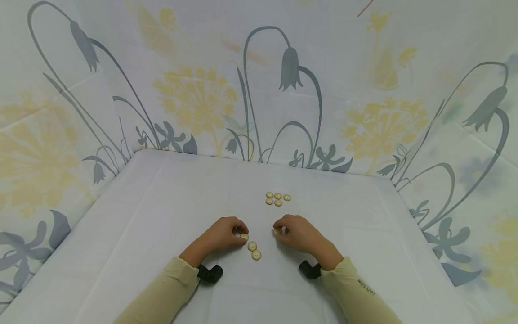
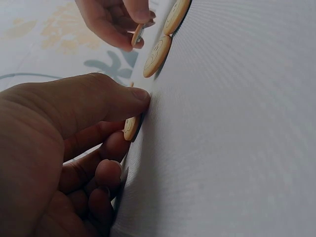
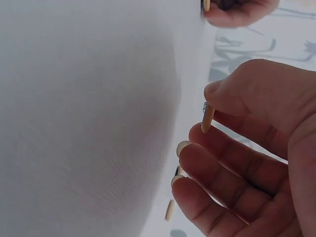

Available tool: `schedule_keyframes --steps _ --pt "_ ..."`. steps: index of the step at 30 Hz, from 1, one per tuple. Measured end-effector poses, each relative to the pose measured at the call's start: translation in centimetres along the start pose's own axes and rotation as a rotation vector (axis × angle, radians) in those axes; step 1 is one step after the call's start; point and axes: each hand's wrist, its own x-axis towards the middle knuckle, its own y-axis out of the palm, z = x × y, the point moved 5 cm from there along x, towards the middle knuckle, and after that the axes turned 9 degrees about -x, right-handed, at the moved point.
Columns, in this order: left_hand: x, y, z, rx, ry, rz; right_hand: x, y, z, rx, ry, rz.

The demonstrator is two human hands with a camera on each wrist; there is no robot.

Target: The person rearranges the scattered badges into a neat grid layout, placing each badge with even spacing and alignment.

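Note:
My left hand (image 1: 225,231) pinches a small round wooden disc (image 1: 244,236) at the tabletop. In the left wrist view, thumb and forefinger meet at the edge of this disc (image 2: 130,128), which bears line markings. Two similar discs, one nearer (image 1: 252,246) and one lower (image 1: 256,254), lie touching or almost touching beside that hand. Opposite, my right hand (image 1: 298,233) holds another disc (image 1: 277,231) between thumb and forefinger. The right wrist view shows this disc (image 3: 208,118) edge-on, lifted off the cloth, with a greyish patch on one face; the other fingers are loosely bent.
Several matching discs (image 1: 278,196) lie grouped in two rows beyond the hands. A white cloth (image 1: 194,189) covers the table, and a flower-patterned curtain (image 1: 267,112) rises behind it and at both sides. Black wrist devices (image 1: 211,273) sit at both cuffs.

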Motion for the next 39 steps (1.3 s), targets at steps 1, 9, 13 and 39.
schedule_keyframes --steps 1,9,13,39 --pt "0.0 0.0 0.0 -0.001 -0.001 0.0 0.0 -0.1 -0.1 -0.001 0.001 -0.007" --pt "0.0 0.0 0.0 0.002 0.0 0.001 0.4 -0.5 -1.2 0.002 0.019 -0.01" --pt "0.0 -0.1 0.0 0.003 0.001 0.004 0.6 -0.5 -1.7 0.009 0.054 0.004" --pt "-0.1 -0.1 -0.2 0.007 0.012 0.006 2.1 -0.7 -4.1 -0.01 0.203 0.018"
